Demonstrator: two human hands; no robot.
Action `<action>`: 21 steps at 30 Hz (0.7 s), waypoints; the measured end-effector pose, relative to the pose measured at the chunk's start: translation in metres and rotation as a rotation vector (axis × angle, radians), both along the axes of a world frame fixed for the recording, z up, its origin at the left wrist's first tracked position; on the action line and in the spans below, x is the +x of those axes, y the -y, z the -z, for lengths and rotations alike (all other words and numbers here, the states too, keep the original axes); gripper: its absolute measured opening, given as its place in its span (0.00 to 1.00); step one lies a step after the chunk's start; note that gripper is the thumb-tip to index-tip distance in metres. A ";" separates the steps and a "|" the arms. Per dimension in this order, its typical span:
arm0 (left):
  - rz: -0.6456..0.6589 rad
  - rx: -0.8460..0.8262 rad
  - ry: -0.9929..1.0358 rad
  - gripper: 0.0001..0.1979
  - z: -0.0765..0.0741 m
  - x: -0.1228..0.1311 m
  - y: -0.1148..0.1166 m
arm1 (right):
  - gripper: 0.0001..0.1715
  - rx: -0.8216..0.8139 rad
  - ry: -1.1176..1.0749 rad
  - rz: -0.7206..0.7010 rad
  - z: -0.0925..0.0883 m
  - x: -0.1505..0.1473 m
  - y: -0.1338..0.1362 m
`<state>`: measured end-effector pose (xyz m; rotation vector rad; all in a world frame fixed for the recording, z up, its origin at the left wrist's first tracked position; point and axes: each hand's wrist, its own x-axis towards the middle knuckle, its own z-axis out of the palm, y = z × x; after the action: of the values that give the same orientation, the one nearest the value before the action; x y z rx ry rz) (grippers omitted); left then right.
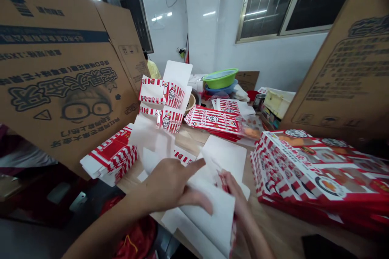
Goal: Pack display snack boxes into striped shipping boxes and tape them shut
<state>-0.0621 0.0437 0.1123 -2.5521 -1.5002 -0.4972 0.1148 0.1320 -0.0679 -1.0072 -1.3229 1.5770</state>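
Note:
My left hand (173, 184) lies on a flat white and red-striped carton blank (209, 214) at the table's near edge, index finger stretched out, thumb pressed on the white card. My right hand (235, 194) is partly behind the blank's right side, fingers curled round its edge. The blank's white inside faces up. Two folded red-striped boxes (162, 107) stand stacked behind, lids open.
A stack of flat blanks (111, 158) lies at the left, another big stack (306, 170) at the right, more blanks (212, 121) mid-table. Large brown cardboard boxes (60, 77) wall both sides. Green and blue basins (220, 79) sit at the back.

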 end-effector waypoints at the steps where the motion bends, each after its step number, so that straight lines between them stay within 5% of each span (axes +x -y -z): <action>1: -0.038 -0.070 -0.004 0.37 -0.002 0.001 -0.007 | 0.37 0.029 0.055 -0.006 -0.002 0.003 0.006; 4: -0.106 -0.195 -0.071 0.39 0.000 0.009 -0.018 | 0.46 0.152 0.140 -0.109 -0.019 0.016 0.020; 8: -0.087 -0.176 -0.160 0.40 0.009 0.025 -0.016 | 0.46 0.259 0.077 -0.225 -0.057 0.027 0.034; 12: -0.058 -0.127 -0.165 0.37 0.012 0.038 -0.007 | 0.45 0.212 0.063 -0.135 -0.081 0.018 0.038; 18: -0.300 -0.250 -0.301 0.29 0.004 0.028 -0.009 | 0.30 0.231 0.238 0.140 -0.073 0.023 0.032; 21: -0.316 -0.367 -0.323 0.23 0.020 0.023 -0.027 | 0.32 0.303 0.387 0.260 -0.062 0.031 0.037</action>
<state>-0.0395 0.0703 0.0920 -2.4021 -1.9510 0.2421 0.1460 0.0946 -0.0058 -1.2711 -1.5593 0.9822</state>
